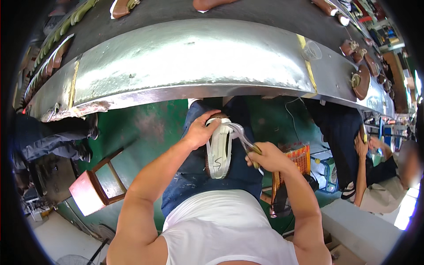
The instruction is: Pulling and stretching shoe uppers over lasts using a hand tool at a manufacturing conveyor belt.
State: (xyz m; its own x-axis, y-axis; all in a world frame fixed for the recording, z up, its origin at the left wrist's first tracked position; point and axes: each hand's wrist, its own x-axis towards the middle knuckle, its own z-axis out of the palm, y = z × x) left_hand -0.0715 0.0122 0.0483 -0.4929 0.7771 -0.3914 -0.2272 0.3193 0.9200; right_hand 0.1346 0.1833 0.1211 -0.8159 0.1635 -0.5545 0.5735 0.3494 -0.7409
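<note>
A shoe (217, 154) lies bottom up across my thighs, with a pale whitish underside and brown edges showing. My left hand (201, 131) grips its far end, the thumb pressed on the underside and the fingers round the side. My right hand (269, 157) is closed round the handles of metal lasting pincers (240, 134). The head of the pincers rests against the far right edge of the shoe, beside my left thumb. Whether the jaws are pinching the shoe's edge is too small to tell.
Ahead runs a bench with a shiny metal edge (190, 57), holding brown shoes (361, 83) and a clear plastic cup (312, 50). A wooden stool (89, 194) stands left, an orange slatted chair (297, 160) right. Co-workers sit on both sides; the right one's hand (361, 145) shows.
</note>
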